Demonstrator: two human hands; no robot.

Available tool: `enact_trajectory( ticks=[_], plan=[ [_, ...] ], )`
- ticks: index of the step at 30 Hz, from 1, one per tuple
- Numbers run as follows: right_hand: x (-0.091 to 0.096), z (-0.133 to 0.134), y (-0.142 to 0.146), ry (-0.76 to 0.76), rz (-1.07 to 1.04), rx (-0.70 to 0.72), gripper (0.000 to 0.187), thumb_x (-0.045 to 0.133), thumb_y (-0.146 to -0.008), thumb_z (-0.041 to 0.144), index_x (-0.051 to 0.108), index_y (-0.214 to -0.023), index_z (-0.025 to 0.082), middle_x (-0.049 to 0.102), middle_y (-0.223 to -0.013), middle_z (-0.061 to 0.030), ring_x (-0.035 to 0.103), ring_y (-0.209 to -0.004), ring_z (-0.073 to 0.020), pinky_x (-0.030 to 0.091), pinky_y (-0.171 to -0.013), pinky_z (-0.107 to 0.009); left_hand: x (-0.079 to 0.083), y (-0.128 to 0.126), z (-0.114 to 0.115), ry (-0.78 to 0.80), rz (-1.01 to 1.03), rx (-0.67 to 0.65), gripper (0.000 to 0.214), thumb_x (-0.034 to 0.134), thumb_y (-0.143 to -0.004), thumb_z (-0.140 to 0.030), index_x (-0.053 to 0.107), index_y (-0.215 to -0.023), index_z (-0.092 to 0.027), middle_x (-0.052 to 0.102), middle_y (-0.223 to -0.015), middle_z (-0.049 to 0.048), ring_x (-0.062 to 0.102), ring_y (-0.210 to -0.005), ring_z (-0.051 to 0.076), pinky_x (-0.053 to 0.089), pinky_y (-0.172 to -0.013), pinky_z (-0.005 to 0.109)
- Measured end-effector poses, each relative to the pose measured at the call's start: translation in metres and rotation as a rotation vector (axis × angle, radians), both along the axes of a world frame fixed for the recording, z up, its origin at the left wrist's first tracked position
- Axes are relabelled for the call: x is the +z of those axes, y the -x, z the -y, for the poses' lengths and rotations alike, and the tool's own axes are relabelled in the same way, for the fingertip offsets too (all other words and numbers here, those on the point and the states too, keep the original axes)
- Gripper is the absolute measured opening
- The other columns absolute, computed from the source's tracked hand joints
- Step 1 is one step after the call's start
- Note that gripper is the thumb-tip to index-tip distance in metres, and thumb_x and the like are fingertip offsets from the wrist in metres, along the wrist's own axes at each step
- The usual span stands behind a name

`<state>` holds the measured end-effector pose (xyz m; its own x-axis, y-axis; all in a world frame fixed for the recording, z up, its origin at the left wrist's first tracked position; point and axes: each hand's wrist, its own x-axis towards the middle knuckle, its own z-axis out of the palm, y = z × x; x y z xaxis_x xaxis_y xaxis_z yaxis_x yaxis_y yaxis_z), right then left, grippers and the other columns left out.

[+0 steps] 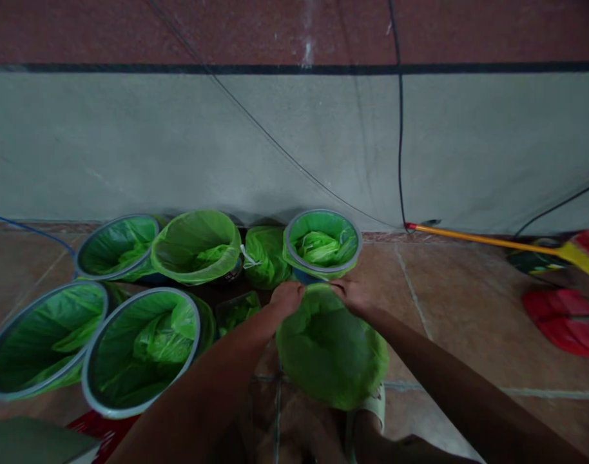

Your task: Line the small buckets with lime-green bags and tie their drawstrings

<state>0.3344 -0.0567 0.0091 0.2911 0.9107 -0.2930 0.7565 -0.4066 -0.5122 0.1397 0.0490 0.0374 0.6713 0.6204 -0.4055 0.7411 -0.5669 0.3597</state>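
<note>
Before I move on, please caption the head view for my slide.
Left hand and right hand hold the edge of a green plastic bag near round, grey-rimmed bins.

Tiled floor [461,277]: 5 green-lined bins [115,410], tied green bag [265,261].

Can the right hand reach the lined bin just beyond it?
Probably yes: the lined bin looks close, nothing between, though the right hand holds the green bag and may need to let go.

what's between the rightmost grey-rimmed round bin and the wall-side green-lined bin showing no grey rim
The head view shows a bulging green plastic bag between them.
</note>
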Motion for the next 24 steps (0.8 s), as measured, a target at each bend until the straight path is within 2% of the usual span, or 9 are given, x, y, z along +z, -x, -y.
enact_trajectory(
  ticks=[5,9,12,14,18,21,24],
  plan=[
    [-0.009,0.007,-0.002,0.036,0.015,0.081,0.038,0.047,-0.094,0.03,0.065,-0.126,0.021,0.07,-0.122,-0.0083,0.062,-0.114,-0.0228,0.045,-0.1,-0.032,0.003,0.004,0.003,0.023,-0.004,-0.039,0.033,0.049,-0.095,-0.031,0.068,-0.12,-0.024,0.072,-0.115,0.0084,0.066,-0.11,0.024,0.05,-0.097,0.033],
    [-0.008,0.005,-0.005,0.061,0.001,0.112,0.036,0.05,-0.091,0.026,0.068,-0.122,0.023,0.071,-0.12,-0.0062,0.063,-0.111,-0.0223,0.045,-0.098,-0.03,0.009,0.001,0.006,0.069,-0.066,-0.021,0.035,0.055,-0.091,-0.032,0.067,-0.123,-0.027,0.073,-0.113,0.0088,0.068,-0.107,0.027,0.053,-0.093,0.036],
    [-0.004,0.005,-0.007,0.092,0.029,0.091,0.036,0.053,-0.086,0.019,0.069,-0.118,0.022,0.073,-0.114,-0.0066,0.066,-0.103,-0.0214,0.046,-0.094,-0.029,0.009,-0.001,0.007,0.064,-0.064,0.001,0.035,0.054,-0.09,-0.027,0.066,-0.123,-0.027,0.073,-0.113,0.0096,0.068,-0.108,0.027,0.053,-0.092,0.035],
    [-0.001,0.009,-0.007,0.083,0.037,0.066,0.034,0.053,-0.084,0.016,0.071,-0.112,0.021,0.074,-0.11,-0.0068,0.066,-0.1,-0.0211,0.047,-0.09,-0.028,0.007,-0.001,0.007,0.059,-0.064,0.019,0.039,0.059,-0.087,-0.025,0.064,-0.125,-0.022,0.072,-0.113,0.0125,0.068,-0.107,0.028,0.053,-0.09,0.035],
    [-0.003,0.027,-0.001,0.069,0.068,-0.121,0.029,0.052,-0.084,0.02,0.072,-0.104,0.018,0.074,-0.104,-0.0091,0.067,-0.095,-0.0226,0.049,-0.083,-0.029,0.004,0.004,0.002,0.037,-0.059,0.023,0.069,0.073,-0.077,-0.03,0.049,-0.139,-0.013,0.066,-0.126,0.0172,0.064,-0.115,0.03,0.05,-0.095,0.033],
    [-0.009,0.043,0.009,0.109,-0.001,-0.274,0.031,0.053,-0.082,0.02,0.072,-0.106,0.015,0.075,-0.098,-0.0105,0.069,-0.089,-0.0236,0.05,-0.075,-0.03,0.003,0.008,-0.006,0.033,-0.037,0.046,0.076,0.067,-0.082,-0.052,0.043,-0.144,-0.014,0.057,-0.139,0.0166,0.056,-0.127,0.029,0.045,-0.104,0.032],
    [-0.011,0.053,0.011,0.197,-0.188,-0.252,0.026,0.063,-0.074,0.019,0.074,-0.097,0.016,0.075,-0.087,-0.0076,0.07,-0.083,-0.0242,0.052,-0.069,-0.03,0.002,0.01,-0.015,0.024,-0.004,0.114,0.069,0.049,-0.09,-0.061,0.046,-0.141,-0.014,0.055,-0.142,0.0163,0.053,-0.131,0.028,0.042,-0.108,0.034]
  ],
)
